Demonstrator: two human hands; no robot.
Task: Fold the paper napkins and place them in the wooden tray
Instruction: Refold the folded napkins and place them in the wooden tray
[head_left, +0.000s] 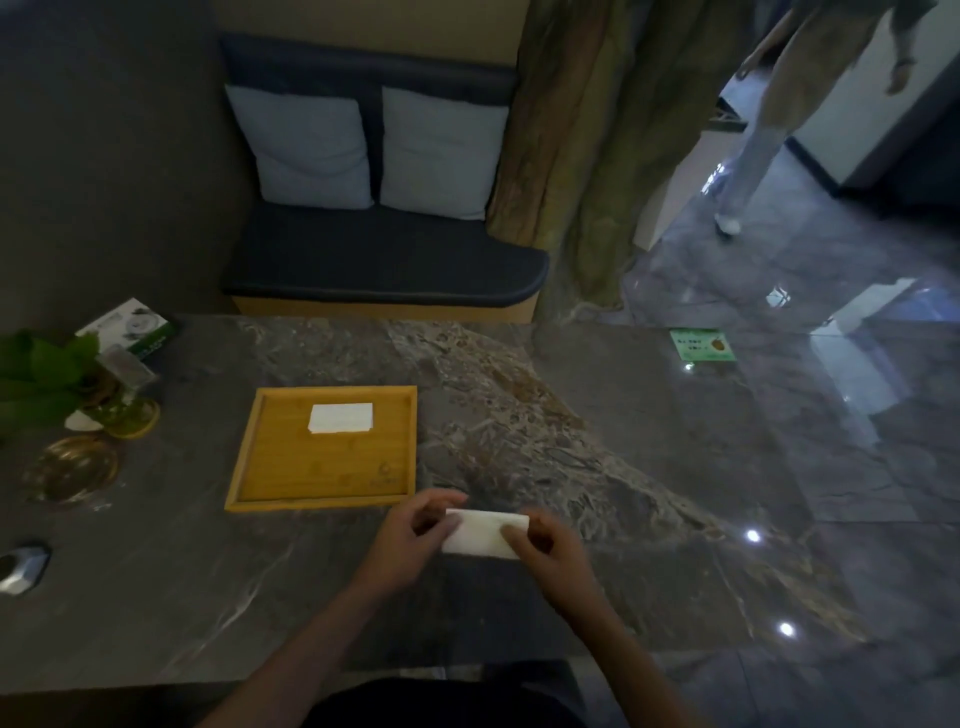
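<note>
Hands pinch one folded napkin (485, 532) over the bench (623, 467): left hand (410, 540) at its left end, right hand (545, 551) at its right. Another napkin (340, 417) lies in the wooden tray (322, 467).

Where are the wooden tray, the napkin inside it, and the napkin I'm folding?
wooden tray (244, 457), head view, left rim
napkin in tray (340, 418), head view, centre
napkin being folded (480, 532), head view, middle between hands
</note>
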